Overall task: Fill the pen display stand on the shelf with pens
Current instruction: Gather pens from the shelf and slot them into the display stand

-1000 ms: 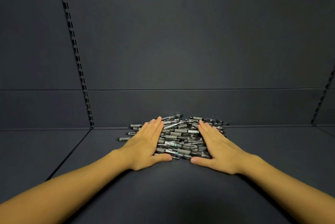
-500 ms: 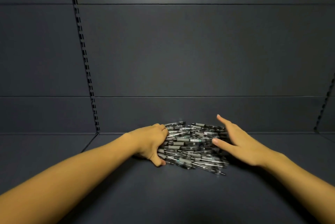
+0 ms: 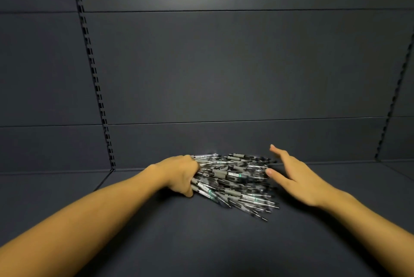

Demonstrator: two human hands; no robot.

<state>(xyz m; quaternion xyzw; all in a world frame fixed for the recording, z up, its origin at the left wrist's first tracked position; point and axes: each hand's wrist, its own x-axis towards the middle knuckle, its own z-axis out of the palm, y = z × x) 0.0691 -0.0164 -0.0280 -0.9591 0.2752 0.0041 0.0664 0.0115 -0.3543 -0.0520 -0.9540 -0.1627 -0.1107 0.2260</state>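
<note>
- Matte dark shelf (image 3: 201, 243) offers little friction, so smooth cylindrical pens could roll away
- left hand (image 3: 179, 175), fingers curled into the pens (image 3: 233, 182) at 9 o'clock; an overfull grab may spill
- right hand (image 3: 293, 178), fingers straight and spread, at 3 o'clock
- No display stand in view

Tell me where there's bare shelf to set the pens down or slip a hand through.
Bare dark shelf surface lies in front of the heap of grey-grip clear pens, between both forearms, and outside each arm. It is crowded at the back centre: the left hand grips the heap's left side, and the open right hand flanks its right.
</note>
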